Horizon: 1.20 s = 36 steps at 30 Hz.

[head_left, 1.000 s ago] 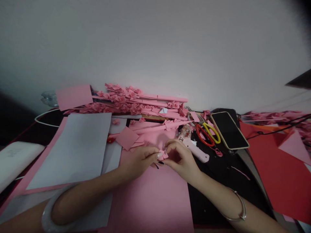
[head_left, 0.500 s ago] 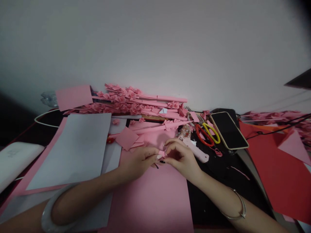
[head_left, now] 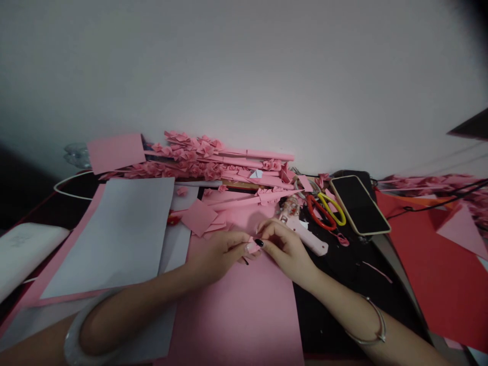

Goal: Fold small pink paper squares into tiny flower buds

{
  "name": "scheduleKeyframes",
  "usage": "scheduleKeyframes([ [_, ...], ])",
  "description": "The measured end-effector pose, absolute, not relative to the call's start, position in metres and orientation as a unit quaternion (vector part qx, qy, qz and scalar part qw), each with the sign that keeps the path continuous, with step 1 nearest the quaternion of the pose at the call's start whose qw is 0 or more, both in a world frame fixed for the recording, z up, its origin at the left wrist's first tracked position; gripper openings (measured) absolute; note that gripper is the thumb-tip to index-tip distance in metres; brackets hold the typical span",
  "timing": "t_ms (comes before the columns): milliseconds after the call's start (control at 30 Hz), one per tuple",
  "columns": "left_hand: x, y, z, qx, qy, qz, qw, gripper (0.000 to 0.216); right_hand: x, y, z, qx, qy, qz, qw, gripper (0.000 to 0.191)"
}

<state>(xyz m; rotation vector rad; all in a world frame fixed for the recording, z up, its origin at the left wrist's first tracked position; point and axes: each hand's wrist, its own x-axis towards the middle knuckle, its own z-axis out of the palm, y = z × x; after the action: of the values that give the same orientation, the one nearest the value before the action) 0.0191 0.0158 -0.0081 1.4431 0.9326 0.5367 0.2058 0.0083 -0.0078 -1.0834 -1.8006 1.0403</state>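
Observation:
My left hand and my right hand meet over a large pink paper sheet at the middle of the desk. Between their fingertips both pinch a small folded pink paper piece, most of it hidden by the fingers. My left wrist wears a pale bangle and my right wrist a thin metal bracelet. A pink glue gun lies just right of my right hand.
Folded pink paper flowers and strips are piled along the wall. Small pink squares and a white sheet lie at the left. Red and yellow scissors, a phone and red paper sit at the right.
My right hand has closed down and shifted slightly left onto the small pink piece, its fingers pressing lower. My left hand has barely moved.

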Motion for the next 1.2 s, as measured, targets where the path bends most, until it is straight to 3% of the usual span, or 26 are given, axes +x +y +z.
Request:
scheduleKeyframes([
  [767, 0.018, 0.015, -0.003, 0.664, 0.393, 0.224, 0.596, 0.021, 0.201, -0.003, -0.012, -0.471, -0.713, 0.378, 0.356, 0.015],
  [1200, 0.019, 0.016, -0.005, 0.608, 0.393, 0.234, 0.650, 0.020, 0.199, -0.001, -0.011, -0.491, -0.655, 0.440, 0.370, 0.015],
])
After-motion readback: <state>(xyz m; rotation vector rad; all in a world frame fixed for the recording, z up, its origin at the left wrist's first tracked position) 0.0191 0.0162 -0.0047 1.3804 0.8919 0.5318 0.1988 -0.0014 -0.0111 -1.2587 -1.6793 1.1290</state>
